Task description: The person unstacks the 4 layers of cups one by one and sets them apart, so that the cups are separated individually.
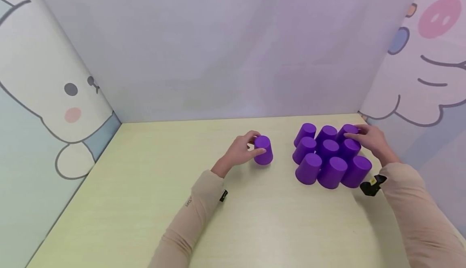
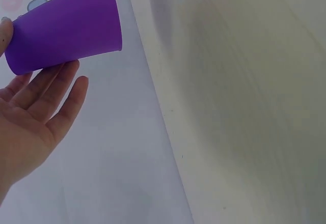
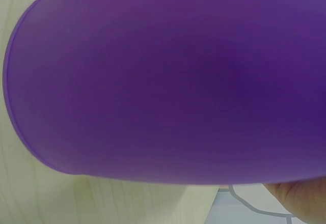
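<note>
My left hand (image 1: pixel 240 150) grips an upside-down purple cup (image 1: pixel 263 150) near its closed end, the thumb on the near side and the fingers behind. In the left wrist view the fingers lie along the underside of that purple cup (image 2: pixel 66 28), its rim toward the table. Right of it, several more purple cups (image 1: pixel 330 171) stand upside down, packed in rows. My right hand (image 1: pixel 369 138) reaches over the far right corner and holds the back right cup (image 1: pixel 346 132) between thumb and fingers. A near purple cup (image 3: pixel 163 81) fills most of the right wrist view, hiding the fingertips.
The light wooden table (image 1: pixel 145 203) meets a pale back wall (image 1: pixel 218 58) behind the cups. Side panels with cartoon animals stand at left and right; the right panel (image 1: pixel 411 82) is close beside my right hand. A black wrist device (image 1: pixel 373 185) sits below my right sleeve.
</note>
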Action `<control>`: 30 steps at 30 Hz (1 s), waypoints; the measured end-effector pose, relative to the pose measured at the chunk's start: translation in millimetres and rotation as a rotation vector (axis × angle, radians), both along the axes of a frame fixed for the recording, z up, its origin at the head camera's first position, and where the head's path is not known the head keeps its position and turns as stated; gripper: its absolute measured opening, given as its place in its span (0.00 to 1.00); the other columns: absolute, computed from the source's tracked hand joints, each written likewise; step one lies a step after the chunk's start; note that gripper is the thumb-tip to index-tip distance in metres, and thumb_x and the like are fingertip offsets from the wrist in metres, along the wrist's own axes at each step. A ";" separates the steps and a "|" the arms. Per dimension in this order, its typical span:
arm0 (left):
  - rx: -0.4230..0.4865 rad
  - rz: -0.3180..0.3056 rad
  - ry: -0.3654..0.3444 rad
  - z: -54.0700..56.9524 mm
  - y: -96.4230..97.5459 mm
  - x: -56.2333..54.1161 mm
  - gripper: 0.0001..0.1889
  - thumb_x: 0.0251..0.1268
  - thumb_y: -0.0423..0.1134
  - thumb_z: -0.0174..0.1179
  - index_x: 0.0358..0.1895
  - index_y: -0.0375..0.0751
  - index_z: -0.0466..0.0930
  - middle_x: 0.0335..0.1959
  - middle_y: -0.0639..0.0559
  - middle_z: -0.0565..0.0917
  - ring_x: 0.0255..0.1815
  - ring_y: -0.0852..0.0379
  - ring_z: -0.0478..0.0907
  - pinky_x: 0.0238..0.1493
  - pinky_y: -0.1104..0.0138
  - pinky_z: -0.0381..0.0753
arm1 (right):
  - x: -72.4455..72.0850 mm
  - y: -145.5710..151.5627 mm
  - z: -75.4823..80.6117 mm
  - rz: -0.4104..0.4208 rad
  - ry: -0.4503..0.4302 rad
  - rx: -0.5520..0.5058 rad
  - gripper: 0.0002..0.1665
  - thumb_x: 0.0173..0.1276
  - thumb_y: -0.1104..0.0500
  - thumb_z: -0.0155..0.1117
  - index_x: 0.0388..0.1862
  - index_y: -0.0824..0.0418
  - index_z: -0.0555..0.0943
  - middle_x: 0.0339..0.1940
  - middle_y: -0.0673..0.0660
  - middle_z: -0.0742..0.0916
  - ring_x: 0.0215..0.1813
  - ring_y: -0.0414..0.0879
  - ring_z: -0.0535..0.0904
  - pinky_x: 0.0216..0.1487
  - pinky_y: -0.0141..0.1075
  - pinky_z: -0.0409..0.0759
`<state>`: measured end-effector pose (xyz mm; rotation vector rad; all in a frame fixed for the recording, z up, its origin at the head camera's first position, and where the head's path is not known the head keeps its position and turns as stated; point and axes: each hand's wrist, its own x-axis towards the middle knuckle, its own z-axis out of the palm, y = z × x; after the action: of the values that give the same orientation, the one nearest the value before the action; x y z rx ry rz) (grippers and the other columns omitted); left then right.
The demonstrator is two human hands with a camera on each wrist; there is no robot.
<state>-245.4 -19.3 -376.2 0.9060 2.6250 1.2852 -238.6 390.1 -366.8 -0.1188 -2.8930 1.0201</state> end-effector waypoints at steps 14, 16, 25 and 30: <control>-0.097 -0.035 -0.029 -10.6 47.5 -4.5 0.24 0.59 0.49 0.60 0.55 0.41 0.68 0.45 0.49 0.80 0.48 0.58 0.75 0.44 0.69 0.73 | 0.7 1.5 -1.6 0.001 -0.008 -0.005 0.37 0.62 0.44 0.59 0.54 0.76 0.69 0.48 0.76 0.77 0.34 0.37 0.71 0.34 0.33 0.71; -0.104 -0.041 -0.027 -10.7 52.7 -4.2 0.24 0.59 0.49 0.60 0.55 0.41 0.68 0.45 0.49 0.80 0.47 0.59 0.75 0.44 0.70 0.72 | 0.8 1.9 -2.4 0.000 -0.010 -0.003 0.38 0.62 0.44 0.58 0.55 0.76 0.69 0.48 0.76 0.77 0.35 0.39 0.72 0.34 0.32 0.71; -0.130 -0.047 -0.069 -11.7 67.8 -2.8 0.24 0.59 0.48 0.60 0.54 0.41 0.68 0.44 0.50 0.80 0.45 0.60 0.75 0.42 0.71 0.72 | 0.4 1.1 -2.5 -0.008 -0.012 -0.002 0.38 0.63 0.43 0.57 0.55 0.75 0.68 0.48 0.76 0.76 0.44 0.59 0.72 0.37 0.37 0.71; -0.124 -0.042 -0.095 -12.4 71.4 -2.8 0.24 0.59 0.48 0.60 0.55 0.41 0.68 0.45 0.50 0.80 0.45 0.60 0.75 0.43 0.72 0.73 | 0.3 0.5 -1.2 -0.008 -0.011 0.000 0.38 0.63 0.43 0.57 0.55 0.75 0.68 0.48 0.76 0.76 0.45 0.60 0.72 0.37 0.38 0.71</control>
<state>-248.2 52.1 -388.6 0.8546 2.5652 1.1128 -238.3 390.6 -368.0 -0.1366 -2.8993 1.0217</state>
